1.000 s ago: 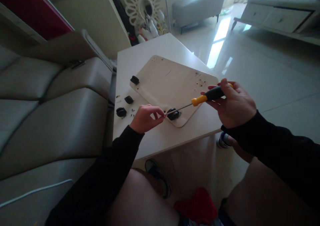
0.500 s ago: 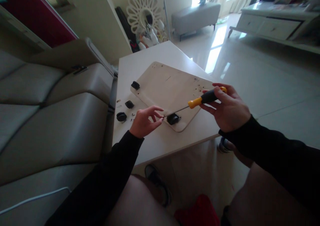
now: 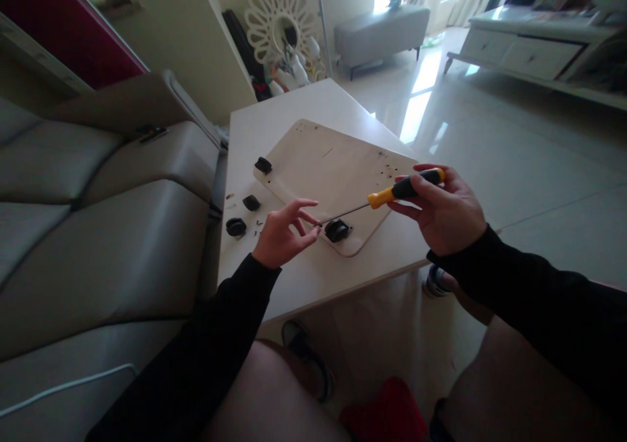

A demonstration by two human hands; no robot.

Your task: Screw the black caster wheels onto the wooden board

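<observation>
Right hand [image 3: 453, 213]: fingers are gripping the screwdriver [image 3: 379, 199] by its black-and-yellow handle; the shaft is slanting down leftward.
Left hand [image 3: 281, 236]: thumb and a finger are narrowing to a pinch at the driver's tip; a tiny dark piece, probably a screw [image 3: 320, 225], is showing there, too small to confirm.
Board [image 3: 323, 168]: lying flat on the white surface [image 3: 298, 282], between and beyond the hands.
Corners with wheels: the near caster [image 3: 337, 230] and the far-left caster [image 3: 263, 165] are standing on it; I cannot tell whether they are fastened.
Off the board: a loose caster [image 3: 251, 202], a second loose caster [image 3: 236, 226] and several small fasteners [image 3: 258, 225] are lying to its left.
Tally, my judgement: about half; two corners are carrying casters, two are showing only holes [image 3: 386, 170].
Change over one second: the left index finger is now standing raised, apart from the thumb; the shaft, earlier crossing the near caster's middle, is passing along its far edge. Board and casters are keeping their places.
</observation>
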